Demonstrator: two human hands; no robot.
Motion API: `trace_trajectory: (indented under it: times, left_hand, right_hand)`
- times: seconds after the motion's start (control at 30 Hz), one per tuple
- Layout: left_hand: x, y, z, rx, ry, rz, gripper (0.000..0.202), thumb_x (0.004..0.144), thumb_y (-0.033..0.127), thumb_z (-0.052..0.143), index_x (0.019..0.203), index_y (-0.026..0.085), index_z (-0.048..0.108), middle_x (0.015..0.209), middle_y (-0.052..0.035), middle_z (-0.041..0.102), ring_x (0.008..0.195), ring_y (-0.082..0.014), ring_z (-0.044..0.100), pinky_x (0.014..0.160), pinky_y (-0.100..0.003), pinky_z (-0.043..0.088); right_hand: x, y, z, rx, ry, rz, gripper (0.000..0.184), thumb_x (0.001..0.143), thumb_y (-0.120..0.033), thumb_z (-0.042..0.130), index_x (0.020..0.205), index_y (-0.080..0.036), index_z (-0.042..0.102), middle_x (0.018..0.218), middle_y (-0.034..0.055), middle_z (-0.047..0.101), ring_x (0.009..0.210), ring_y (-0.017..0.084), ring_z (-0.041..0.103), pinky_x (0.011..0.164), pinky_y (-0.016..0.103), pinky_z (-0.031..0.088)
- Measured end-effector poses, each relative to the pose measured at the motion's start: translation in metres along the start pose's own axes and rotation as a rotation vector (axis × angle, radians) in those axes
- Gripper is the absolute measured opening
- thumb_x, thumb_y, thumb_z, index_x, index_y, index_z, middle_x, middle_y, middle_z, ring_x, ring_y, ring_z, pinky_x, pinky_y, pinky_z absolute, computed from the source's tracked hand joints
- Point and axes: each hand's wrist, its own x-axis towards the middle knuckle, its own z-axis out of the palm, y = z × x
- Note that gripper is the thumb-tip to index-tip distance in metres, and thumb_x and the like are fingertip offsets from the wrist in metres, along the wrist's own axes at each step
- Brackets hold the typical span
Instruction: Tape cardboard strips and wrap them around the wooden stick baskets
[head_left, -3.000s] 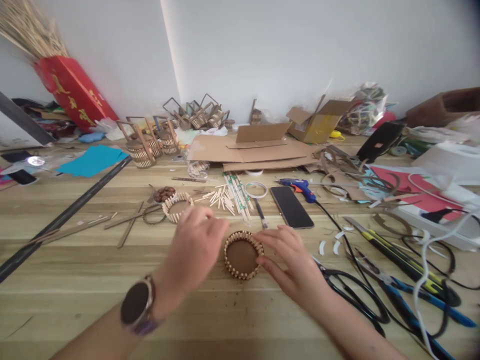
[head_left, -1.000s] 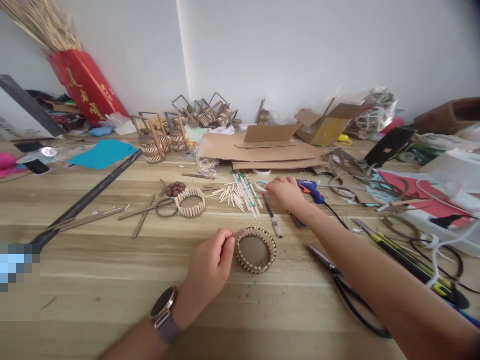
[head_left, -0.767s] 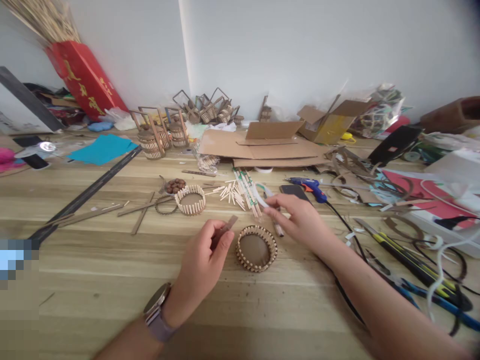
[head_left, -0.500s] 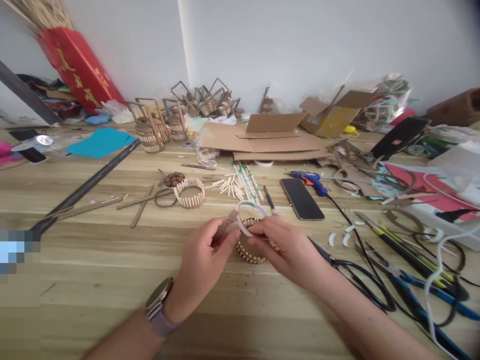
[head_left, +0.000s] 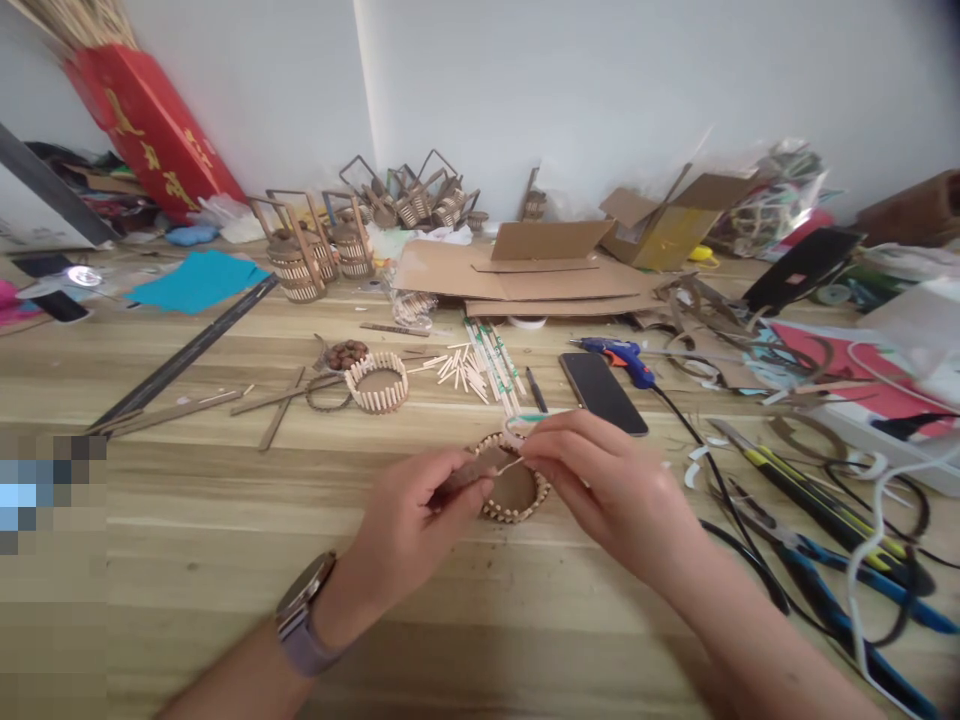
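Note:
My left hand (head_left: 409, 520) pinches a short brown strip (head_left: 466, 472) between thumb and fingers. A thin pale strip (head_left: 511, 465) runs from its end to the fingertips of my right hand (head_left: 611, 490), which are closed on it; a whitish curl with a green edge shows just beyond those fingers. Under both hands stands a round brown base ringed with small wooden pegs (head_left: 510, 516), partly covered by the hands. Farther left, a second peg-ringed base (head_left: 379, 402) rests beside a bag of brown round nuts or beads (head_left: 346, 355) and a brown hoop (head_left: 326, 392).
Loose sticks (head_left: 459, 370), a pen (head_left: 536, 390), a phone (head_left: 602, 393) and a blue glue gun (head_left: 619, 356) lie ahead. Pliers (head_left: 825, 600), a yellow-black cutter (head_left: 814, 495) and cords crowd the right. Flattened cardboard (head_left: 525, 280) and small handled baskets (head_left: 300, 270) stand behind.
The wide pale loop between my hands has become a thin, taut strip. My right hand has shifted slightly right and up, while my left still pinches the brown strip.

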Motion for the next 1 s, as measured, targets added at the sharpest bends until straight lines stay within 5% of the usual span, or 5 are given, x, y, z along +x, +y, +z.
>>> trace_trajectory:
  times: [0.13,0.27,0.43,1.0]
  left_hand:
    - [0.004,0.002,-0.004,-0.015,-0.079,-0.096,0.028,0.089,0.037,0.057,0.112,0.022,0.064,0.064,0.0057,0.058,0.053,-0.0109,0.051,0.047,-0.02,0.036]
    - [0.008,0.005,-0.005,0.109,-0.176,-0.1,0.022,0.09,0.032,0.048,0.099,0.02,0.064,0.063,0.005,0.057,0.052,-0.0115,0.05,0.046,-0.022,0.034]
    - [0.004,0.011,-0.004,0.29,-0.243,-0.033,0.017,0.088,0.026,0.044,0.083,0.02,0.059,0.067,0.0016,0.058,0.058,-0.0153,0.052,0.051,-0.026,0.035]
    - [-0.003,0.017,-0.002,0.338,-0.314,0.038,0.031,0.1,0.033,0.032,0.093,0.02,0.059,0.085,-0.0042,0.068,0.077,-0.022,0.061,0.066,-0.033,0.043]
  right_hand:
    - [0.001,0.001,-0.03,-0.108,0.075,0.084,0.014,0.094,-0.019,0.051,0.093,-0.025,0.063,0.094,0.0063,0.067,0.084,0.02,0.065,0.071,0.032,0.054]
    - [0.002,-0.004,-0.043,-0.053,-0.069,0.071,0.014,0.095,-0.022,0.049,0.09,-0.024,0.062,0.086,0.0043,0.066,0.077,0.018,0.064,0.064,0.029,0.052]
    - [0.004,-0.018,-0.029,-0.046,-0.213,0.054,0.022,0.097,-0.022,0.044,0.089,-0.021,0.064,0.085,0.0053,0.065,0.072,0.017,0.063,0.063,0.03,0.051]
    - [0.004,-0.028,-0.012,-0.251,-0.181,-0.048,0.027,0.094,-0.012,0.044,0.084,-0.016,0.069,0.077,0.0059,0.064,0.068,0.019,0.059,0.06,0.031,0.043]
